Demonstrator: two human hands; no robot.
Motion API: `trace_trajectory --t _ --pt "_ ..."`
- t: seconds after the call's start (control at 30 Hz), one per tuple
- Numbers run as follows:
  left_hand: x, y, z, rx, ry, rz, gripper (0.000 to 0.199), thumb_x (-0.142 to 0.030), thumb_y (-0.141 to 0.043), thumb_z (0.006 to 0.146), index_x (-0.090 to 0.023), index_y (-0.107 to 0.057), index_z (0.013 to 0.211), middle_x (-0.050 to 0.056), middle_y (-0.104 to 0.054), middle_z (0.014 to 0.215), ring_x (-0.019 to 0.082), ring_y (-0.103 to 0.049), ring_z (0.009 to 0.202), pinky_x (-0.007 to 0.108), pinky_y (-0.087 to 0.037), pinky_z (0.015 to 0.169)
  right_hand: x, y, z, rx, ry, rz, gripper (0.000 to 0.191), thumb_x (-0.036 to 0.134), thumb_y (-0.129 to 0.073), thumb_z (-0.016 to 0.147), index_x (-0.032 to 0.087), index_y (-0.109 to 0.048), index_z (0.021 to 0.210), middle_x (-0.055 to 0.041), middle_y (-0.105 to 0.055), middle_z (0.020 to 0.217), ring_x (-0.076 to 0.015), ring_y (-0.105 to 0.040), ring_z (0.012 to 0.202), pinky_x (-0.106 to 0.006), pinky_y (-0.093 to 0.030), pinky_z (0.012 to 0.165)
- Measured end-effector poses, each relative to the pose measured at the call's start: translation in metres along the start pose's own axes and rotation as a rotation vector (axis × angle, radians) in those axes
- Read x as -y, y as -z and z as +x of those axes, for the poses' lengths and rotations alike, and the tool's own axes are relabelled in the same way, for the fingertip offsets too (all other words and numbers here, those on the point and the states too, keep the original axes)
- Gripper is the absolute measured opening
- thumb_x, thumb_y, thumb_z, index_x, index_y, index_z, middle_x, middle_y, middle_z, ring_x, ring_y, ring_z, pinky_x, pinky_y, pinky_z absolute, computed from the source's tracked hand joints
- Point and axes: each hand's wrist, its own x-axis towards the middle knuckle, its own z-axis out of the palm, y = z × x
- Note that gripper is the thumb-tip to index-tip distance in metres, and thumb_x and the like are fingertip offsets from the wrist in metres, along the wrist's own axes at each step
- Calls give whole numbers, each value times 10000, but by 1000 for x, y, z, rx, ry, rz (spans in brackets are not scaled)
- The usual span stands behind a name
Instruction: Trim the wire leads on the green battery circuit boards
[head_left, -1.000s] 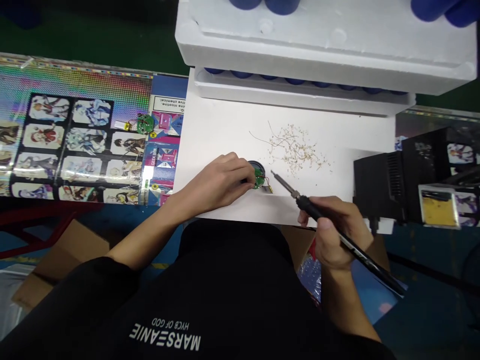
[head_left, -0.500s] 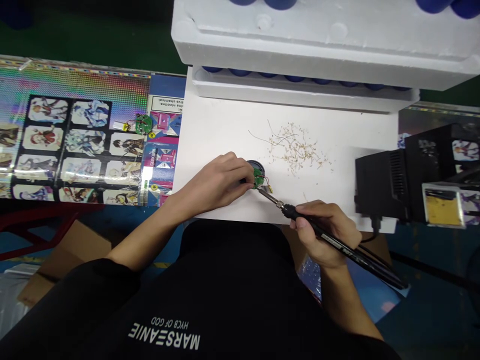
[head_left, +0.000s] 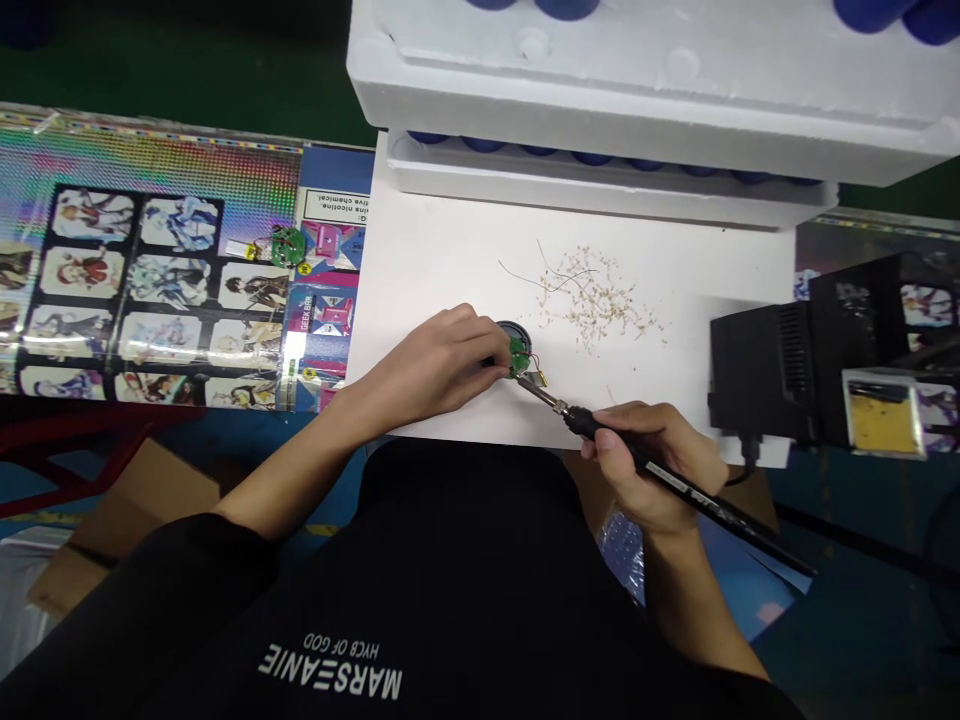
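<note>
One small green circuit board (head_left: 518,356) on a round black disc (head_left: 514,335), pinched firmly by the left hand (head_left: 431,365), with a slim black soldering iron (head_left: 675,480) gripped closed in the right hand (head_left: 649,465), tip just at the board's lower edge

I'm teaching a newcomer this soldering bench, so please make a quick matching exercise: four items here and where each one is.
Items:
1. soldering iron
2. green circuit board
3. wire clippings
4. second circuit board

Places:
A. on the printed mat
B. gripped in the right hand
C. held by the left hand
D. scattered on the white sheet

Pairs: 1-B, 2-C, 3-D, 4-A
</note>
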Motion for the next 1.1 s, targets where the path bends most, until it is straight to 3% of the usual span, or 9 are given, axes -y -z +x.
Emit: trace_trajectory --t 0.23,0.47,0.63,0.77,0.87,1.0,1.1 --pt "-1 0 0 -2 2 7 147 -226 -529 1071 -193 -669 1042 90 -741 1060 233 -626 985 376 -503 892 1 -1 1 -12 70 6 130 166 -787 852 222 -741 960 -45 -798 854 -199 -753 624 -314 -598 511" --pt "1 1 0 2 2 -1 141 -232 -538 1066 -198 -672 1040 84 -741 1057 229 -622 981 378 -504 895 -1 2 7 -304 71 78 110 302 -769 904 211 -709 894 -6 -711 717 -168 -661 473 -299 -503 374" --pt "2 0 0 -2 -18 -3 140 -232 -540 1072 -186 -671 1059 84 -738 1055 221 -623 976 368 -503 890 -15 2 14 -482 61 130 203 350 -815 903 191 -721 989 0 -729 809 -146 -669 466 -273 -492 376" --pt "1 1 0 6 -12 -23 146 -234 -537 1073 -191 -677 1062 87 -741 1055 217 -632 976 365 -508 892 -32 -5 17 -447 27 210 428 558 -738 957 180 -680 1148 -66 -812 898 -191 -737 507 -269 -507 386" --pt "3 1 -1 4 -7 -36 137 -241 -554 1071 -196 -684 1075 85 -741 1060 218 -636 992 368 -515 902 -41 -14 18 -462 -22 190 544 678 -607 990 167 -655 1170 -77 -820 834 -195 -726 476 -278 -527 409" --pt "5 0 -5 -31 -42 -30 110 -234 -606 1054 -209 -705 1094 83 -750 1112 215 -653 1029 379 -534 937 -50 -25 17 -453 -114 137 492 605 -550 1042 141 -712 1067 -62 -794 715 -174 -693 450 -273 -524 433" --pt "4 -7 -11 -140 -36 1 128 -295 -727 987 -217 -721 1088 123 -703 1253 251 -645 1146 427 -548 1000 -54 -26 17 -433 -172 79 344 475 -651 1019 148 -753 1048 -71 -822 810 -165 -714 505 -287 -562 501"
